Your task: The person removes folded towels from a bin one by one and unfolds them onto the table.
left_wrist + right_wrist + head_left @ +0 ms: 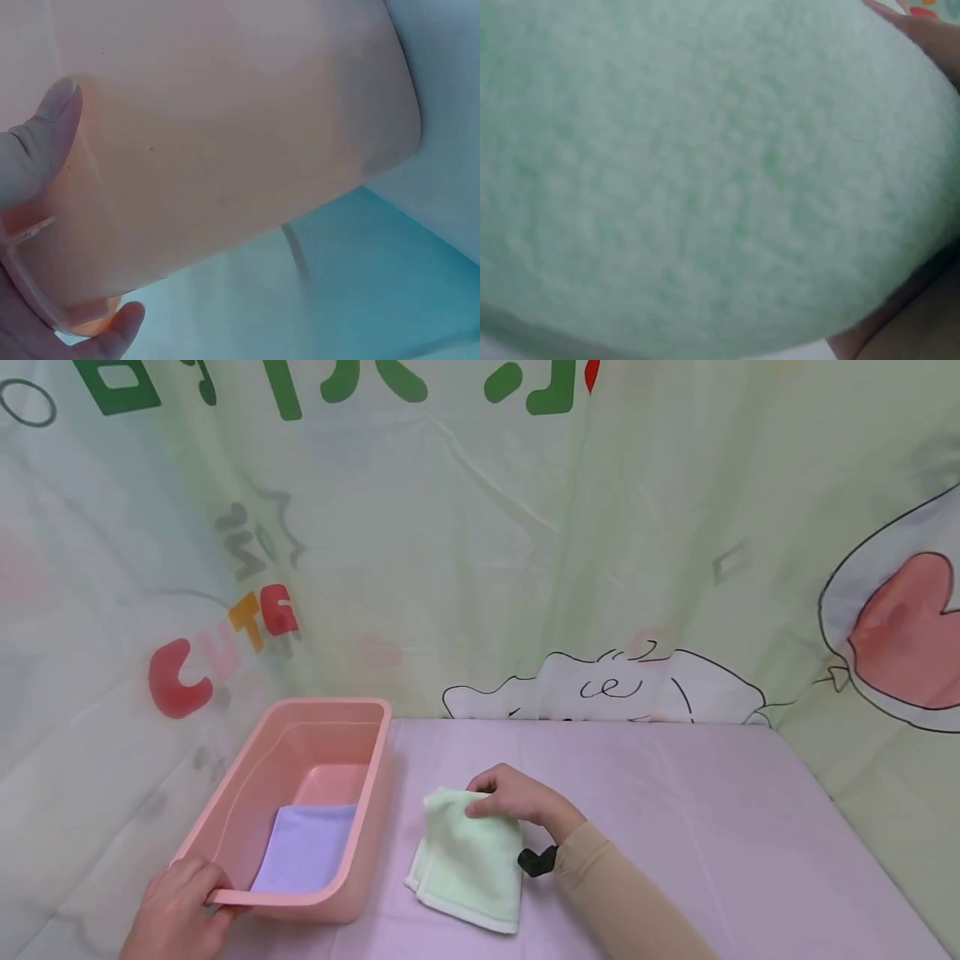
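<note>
A folded pale green towel hangs from my right hand, which pinches its top edge between thumb and fingers over the table. That towel fills most of the right wrist view. At the left, my left hand grips the near rim corner of a pink plastic bin. In the left wrist view its thumb lies against the outer wall of the bin, with fingers at the rim. A folded lavender cloth lies flat on the bin's floor, towards the near end.
The table has a light purple cover. A printed curtain with cartoon drawings and letters stands behind it and along both sides. A small black device sits at my right wrist, beside the green towel.
</note>
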Demonstrator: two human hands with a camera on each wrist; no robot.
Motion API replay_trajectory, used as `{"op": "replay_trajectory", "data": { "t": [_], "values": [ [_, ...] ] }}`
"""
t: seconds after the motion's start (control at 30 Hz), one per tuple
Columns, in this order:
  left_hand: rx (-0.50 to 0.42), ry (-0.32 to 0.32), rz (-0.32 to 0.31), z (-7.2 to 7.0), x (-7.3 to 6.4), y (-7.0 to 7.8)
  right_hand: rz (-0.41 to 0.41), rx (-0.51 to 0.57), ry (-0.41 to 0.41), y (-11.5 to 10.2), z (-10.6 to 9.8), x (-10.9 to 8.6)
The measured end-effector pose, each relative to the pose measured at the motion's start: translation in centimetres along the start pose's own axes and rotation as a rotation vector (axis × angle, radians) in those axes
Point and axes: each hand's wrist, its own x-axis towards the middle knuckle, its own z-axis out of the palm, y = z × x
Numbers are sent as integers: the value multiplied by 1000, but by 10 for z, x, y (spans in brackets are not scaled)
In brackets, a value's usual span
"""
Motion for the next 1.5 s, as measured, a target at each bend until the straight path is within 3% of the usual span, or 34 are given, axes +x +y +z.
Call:
{"op": "replay_trajectory", "data": {
  "t": [0.1,0.3,0.37,0.6,0.83,0.97,1.03,1.1,1.2,1.3,1.5],
  "values": [
    [18,-23,-15,-1,2,4,14,-66,26,7,-4,5],
    [64,-166,-96,-8,8,19,33,-139,61,14,-6,15],
    [41,-163,-83,-7,10,25,47,-154,77,16,-6,18],
    [-64,54,148,3,23,44,105,-212,139,18,-1,29],
    [-190,196,230,10,38,75,144,-287,202,18,4,37],
    [-274,303,333,20,54,100,146,-336,241,21,4,41],
    [-324,326,379,25,60,112,139,-352,256,22,3,43],
    [-369,312,406,31,63,123,128,-362,261,23,3,43],
    [-409,225,418,43,62,136,116,-372,273,24,1,44],
    [-378,162,424,58,57,149,102,-365,294,21,0,44],
    [-295,145,438,89,46,167,52,-285,322,11,2,43]
  ]
}}
